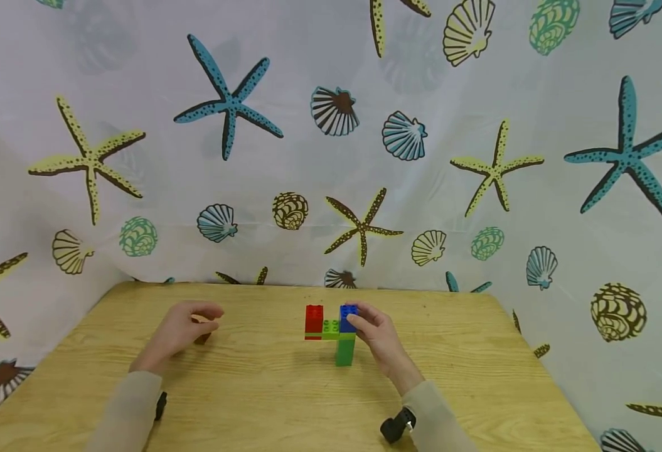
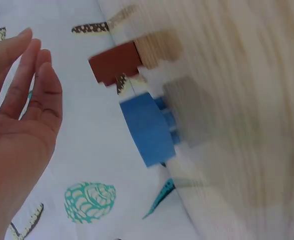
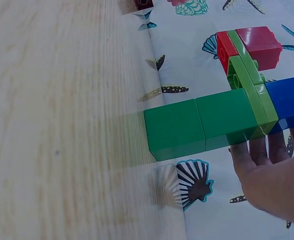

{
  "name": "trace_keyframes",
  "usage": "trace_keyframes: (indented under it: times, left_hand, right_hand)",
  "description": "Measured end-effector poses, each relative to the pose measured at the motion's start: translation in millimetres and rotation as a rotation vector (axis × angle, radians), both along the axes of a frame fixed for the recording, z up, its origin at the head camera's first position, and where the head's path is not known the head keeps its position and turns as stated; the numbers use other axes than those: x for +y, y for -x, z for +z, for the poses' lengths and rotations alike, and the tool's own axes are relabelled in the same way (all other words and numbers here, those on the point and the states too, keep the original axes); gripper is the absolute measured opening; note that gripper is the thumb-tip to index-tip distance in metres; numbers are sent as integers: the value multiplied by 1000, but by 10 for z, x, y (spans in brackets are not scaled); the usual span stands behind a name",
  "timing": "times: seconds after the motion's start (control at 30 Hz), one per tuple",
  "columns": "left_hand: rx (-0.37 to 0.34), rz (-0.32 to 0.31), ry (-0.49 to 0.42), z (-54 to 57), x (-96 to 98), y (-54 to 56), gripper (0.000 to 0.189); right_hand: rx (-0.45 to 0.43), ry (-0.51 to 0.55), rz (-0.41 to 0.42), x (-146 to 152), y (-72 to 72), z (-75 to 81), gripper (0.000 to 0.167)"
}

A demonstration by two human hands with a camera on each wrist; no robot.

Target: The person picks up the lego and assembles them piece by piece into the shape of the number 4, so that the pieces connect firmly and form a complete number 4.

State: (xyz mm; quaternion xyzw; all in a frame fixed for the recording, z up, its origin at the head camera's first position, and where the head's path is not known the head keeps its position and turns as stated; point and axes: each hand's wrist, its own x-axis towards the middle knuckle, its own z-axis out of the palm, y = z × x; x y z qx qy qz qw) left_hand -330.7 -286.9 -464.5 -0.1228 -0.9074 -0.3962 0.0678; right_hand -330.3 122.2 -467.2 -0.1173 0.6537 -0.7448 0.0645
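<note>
A toy-brick structure stands upright on the table. Its column of dark green bricks (image 3: 202, 122) carries a light green piece (image 3: 249, 82) that reaches out to the left. A red brick (image 1: 314, 319) sits on the far end of that piece, with red below it too. On top of the column is a blue brick (image 1: 348, 318), which my right hand (image 1: 380, 339) pinches between thumb and fingers. Off to the left, my left hand (image 1: 179, 331) hovers with relaxed, empty fingers. Near it are a brown brick (image 2: 115, 64) and another blue brick (image 2: 148, 130).
The bricks are on a pale wooden table (image 1: 251, 402). Behind and beside it hangs a white cloth (image 1: 285, 163) printed with starfish and shells. Dark straps (image 1: 397, 425) show at the wrists. In the head view, the left hand partly covers the brown brick.
</note>
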Motion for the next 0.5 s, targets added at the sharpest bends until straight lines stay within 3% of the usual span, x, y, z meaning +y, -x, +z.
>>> trace_keyframes:
  times: [0.13, 0.5]
  left_hand:
    - [10, -1, 83, -14, -117, 0, 30]
    - [-86, -15, 146, -97, -220, 30, 41]
  right_hand:
    - [-1, 3, -2, -10, -3, 2, 46]
    - [-4, 8, -2, -9, -9, 5, 46]
